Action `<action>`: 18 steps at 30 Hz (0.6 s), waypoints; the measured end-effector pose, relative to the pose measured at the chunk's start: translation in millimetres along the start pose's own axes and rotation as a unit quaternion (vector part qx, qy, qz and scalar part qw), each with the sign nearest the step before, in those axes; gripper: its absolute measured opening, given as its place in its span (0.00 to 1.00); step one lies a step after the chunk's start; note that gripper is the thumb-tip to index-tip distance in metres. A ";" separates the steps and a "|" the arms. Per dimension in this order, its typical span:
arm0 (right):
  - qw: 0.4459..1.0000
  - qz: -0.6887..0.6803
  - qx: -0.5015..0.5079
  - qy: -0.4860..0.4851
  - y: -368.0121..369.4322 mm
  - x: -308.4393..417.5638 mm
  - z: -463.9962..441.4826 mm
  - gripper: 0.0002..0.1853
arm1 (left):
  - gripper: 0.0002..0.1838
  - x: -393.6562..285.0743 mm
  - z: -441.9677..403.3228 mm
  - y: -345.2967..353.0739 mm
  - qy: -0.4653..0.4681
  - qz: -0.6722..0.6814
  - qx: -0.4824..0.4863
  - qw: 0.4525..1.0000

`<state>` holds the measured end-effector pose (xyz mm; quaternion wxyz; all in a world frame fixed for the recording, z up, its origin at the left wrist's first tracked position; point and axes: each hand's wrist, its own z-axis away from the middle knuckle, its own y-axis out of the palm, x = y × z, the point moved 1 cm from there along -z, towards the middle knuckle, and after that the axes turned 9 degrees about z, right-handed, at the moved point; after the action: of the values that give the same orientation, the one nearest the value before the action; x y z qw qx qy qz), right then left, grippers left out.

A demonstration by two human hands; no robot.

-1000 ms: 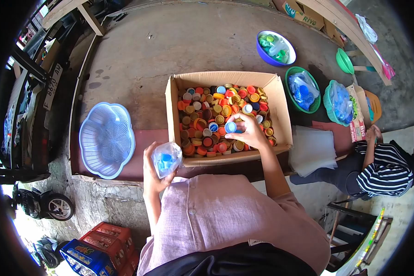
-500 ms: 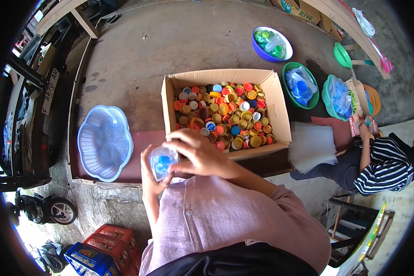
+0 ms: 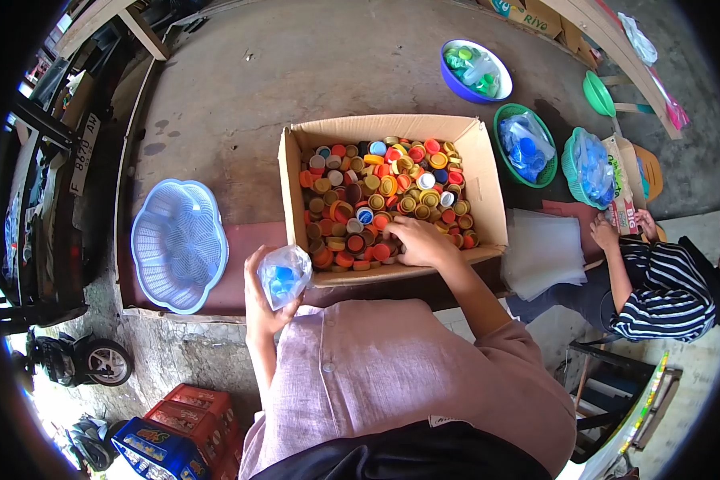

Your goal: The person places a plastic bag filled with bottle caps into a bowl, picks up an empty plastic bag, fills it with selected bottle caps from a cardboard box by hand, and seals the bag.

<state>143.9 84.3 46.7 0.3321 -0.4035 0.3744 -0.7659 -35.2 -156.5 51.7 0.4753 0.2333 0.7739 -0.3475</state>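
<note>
My left hand (image 3: 266, 298) is wrapped around a clear plastic bag (image 3: 294, 262) at the left front corner of the cardboard box. Blue bottle caps (image 3: 280, 282) show in the bottom of the bag, and its mouth stands partly open. My right hand (image 3: 418, 240) reaches over the near side of the cardboard box (image 3: 392, 126). Its fingers are bent in a pinch among the loose bottle caps (image 3: 388, 186), mostly red, orange, yellow and gold. The fingers hide the cap under them.
A pale blue basket (image 3: 140, 248) stands left. Clear plastic sheets (image 3: 542, 252) lie right of the box. Beyond are a purple bowl (image 3: 454, 86) and green baskets (image 3: 500, 152) (image 3: 570, 172) with bagged caps. A person in a striped top (image 3: 668, 288) works at the right.
My right hand has left the bag and moved right, down into the caps, where it covers a blue cap. My left hand keeps the bag in nearly the same place.
</note>
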 end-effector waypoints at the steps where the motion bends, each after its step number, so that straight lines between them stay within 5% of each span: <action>1: 1.000 -0.019 -0.002 -0.007 2.2 -1.1 -0.4 0.16 | 0.43 0.4 0.1 0.1 -0.001 -0.001 0.000 1.000; 5: 0.997 -0.032 -0.028 -0.071 13.8 -7.3 -5.0 0.19 | 0.42 -3.7 -2.6 3.1 -0.004 -0.010 0.004 1.000; 18: 0.970 -0.241 0.026 -0.031 5.6 -14.2 -1.2 0.16 | 0.43 -2.0 1.9 0.9 0.001 -0.008 0.001 1.000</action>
<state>150.5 93.4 36.3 0.1597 -0.4965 0.2362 -0.8199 -32.6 -157.4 52.6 0.4712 0.2277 0.7763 -0.3516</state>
